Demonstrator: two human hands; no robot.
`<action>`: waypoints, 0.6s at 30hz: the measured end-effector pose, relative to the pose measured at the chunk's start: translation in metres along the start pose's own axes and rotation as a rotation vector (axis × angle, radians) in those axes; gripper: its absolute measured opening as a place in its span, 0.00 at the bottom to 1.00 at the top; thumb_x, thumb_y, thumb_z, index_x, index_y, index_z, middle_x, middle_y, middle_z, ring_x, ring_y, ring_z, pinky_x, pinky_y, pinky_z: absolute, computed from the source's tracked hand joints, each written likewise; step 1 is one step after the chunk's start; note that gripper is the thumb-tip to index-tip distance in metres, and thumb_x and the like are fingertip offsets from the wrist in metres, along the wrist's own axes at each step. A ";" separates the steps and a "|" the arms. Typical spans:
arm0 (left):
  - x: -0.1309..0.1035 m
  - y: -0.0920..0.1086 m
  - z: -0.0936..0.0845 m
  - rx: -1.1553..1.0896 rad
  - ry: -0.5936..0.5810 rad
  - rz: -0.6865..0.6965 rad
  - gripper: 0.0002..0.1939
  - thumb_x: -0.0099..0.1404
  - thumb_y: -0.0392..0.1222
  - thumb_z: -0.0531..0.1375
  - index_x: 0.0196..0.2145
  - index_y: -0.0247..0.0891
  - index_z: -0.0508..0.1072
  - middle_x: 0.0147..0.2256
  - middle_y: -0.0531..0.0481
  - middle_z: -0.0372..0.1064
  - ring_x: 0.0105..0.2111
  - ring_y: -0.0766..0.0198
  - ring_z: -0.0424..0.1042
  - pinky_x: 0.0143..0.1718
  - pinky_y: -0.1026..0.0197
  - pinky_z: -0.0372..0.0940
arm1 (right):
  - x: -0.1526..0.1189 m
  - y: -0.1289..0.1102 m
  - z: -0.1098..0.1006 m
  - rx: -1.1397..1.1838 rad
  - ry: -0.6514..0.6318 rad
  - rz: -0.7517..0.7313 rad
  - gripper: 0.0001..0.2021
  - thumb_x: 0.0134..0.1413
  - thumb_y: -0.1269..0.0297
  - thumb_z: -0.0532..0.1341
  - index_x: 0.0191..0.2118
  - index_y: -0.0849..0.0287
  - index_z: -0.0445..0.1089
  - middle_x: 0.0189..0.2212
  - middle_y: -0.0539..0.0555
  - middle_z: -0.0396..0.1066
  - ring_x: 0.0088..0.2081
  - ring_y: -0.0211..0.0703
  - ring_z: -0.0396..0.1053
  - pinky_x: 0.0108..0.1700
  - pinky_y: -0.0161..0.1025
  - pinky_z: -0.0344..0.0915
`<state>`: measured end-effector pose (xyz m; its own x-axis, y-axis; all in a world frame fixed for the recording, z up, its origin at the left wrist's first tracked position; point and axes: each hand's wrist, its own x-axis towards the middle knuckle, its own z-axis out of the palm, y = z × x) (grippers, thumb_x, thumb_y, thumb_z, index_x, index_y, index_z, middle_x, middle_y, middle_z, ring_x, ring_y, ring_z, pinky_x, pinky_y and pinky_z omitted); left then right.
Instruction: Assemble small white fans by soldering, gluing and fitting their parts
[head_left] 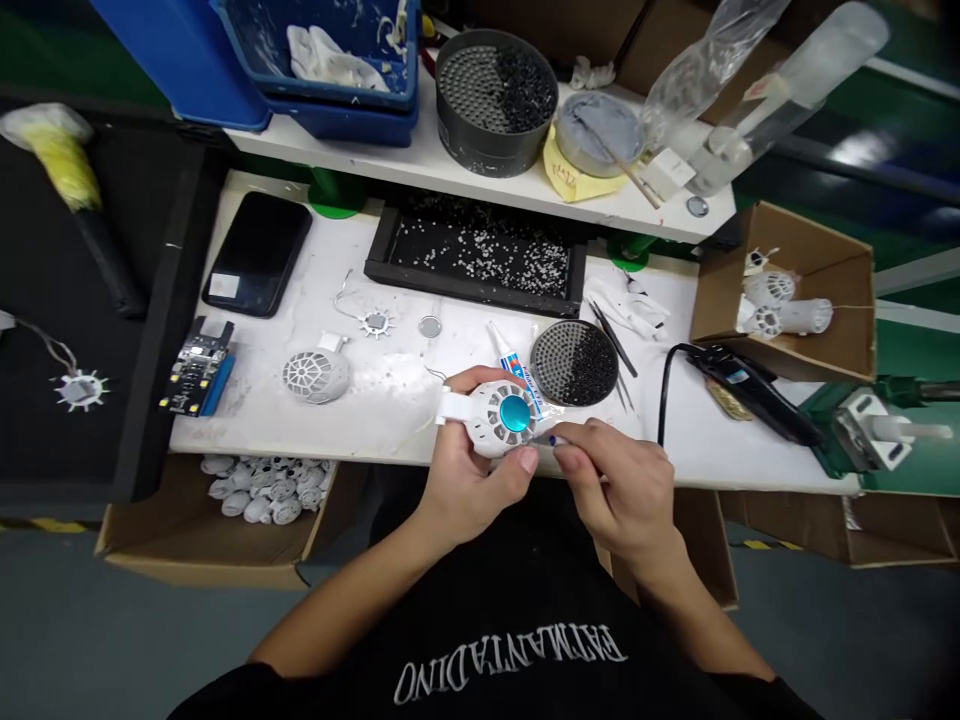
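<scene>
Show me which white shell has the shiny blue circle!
The white vented shell in the left hand, with the blue disc. The latticed shell on the table and boxed shells show none.

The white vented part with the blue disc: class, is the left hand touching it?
Touching. The head view shows the left hand holding the white vented part, thumb against its lower edge, a finger along its upper edge.

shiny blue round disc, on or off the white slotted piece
On: the shiny blue round disc lies amid the slots of the white plastic piece in the left hand. Whether it is glued, cannot tell.
</scene>
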<state>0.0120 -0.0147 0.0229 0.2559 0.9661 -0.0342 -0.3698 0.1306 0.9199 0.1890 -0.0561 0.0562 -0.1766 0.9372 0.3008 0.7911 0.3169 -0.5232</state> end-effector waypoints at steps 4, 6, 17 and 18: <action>-0.002 0.009 -0.007 0.104 0.069 0.108 0.29 0.65 0.43 0.70 0.58 0.45 0.62 0.52 0.45 0.70 0.45 0.60 0.73 0.47 0.57 0.70 | 0.004 -0.010 0.009 0.024 0.019 -0.039 0.10 0.72 0.68 0.61 0.54 0.58 0.76 0.33 0.50 0.75 0.30 0.36 0.70 0.34 0.36 0.62; -0.002 0.010 -0.008 0.132 0.070 0.134 0.27 0.66 0.41 0.69 0.58 0.45 0.63 0.53 0.45 0.70 0.44 0.61 0.73 0.46 0.58 0.70 | 0.005 -0.010 0.009 0.034 0.009 -0.047 0.10 0.72 0.69 0.61 0.54 0.59 0.76 0.34 0.50 0.76 0.30 0.35 0.70 0.35 0.35 0.62; 0.000 0.010 -0.008 0.175 0.056 0.219 0.26 0.67 0.45 0.68 0.58 0.44 0.63 0.53 0.44 0.69 0.46 0.60 0.72 0.48 0.56 0.70 | 0.005 -0.013 0.010 0.024 -0.024 -0.028 0.09 0.73 0.68 0.61 0.54 0.57 0.76 0.34 0.50 0.76 0.30 0.36 0.70 0.34 0.36 0.63; 0.000 0.010 -0.007 0.185 0.060 0.225 0.26 0.67 0.46 0.68 0.58 0.44 0.63 0.53 0.44 0.69 0.47 0.59 0.73 0.49 0.55 0.70 | 0.005 -0.014 0.010 0.020 -0.015 -0.026 0.09 0.73 0.68 0.61 0.54 0.57 0.75 0.33 0.50 0.76 0.30 0.36 0.70 0.34 0.36 0.62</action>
<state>0.0018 -0.0120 0.0292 0.1303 0.9784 0.1605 -0.2409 -0.1258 0.9624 0.1715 -0.0539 0.0568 -0.2057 0.9308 0.3022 0.7744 0.3436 -0.5313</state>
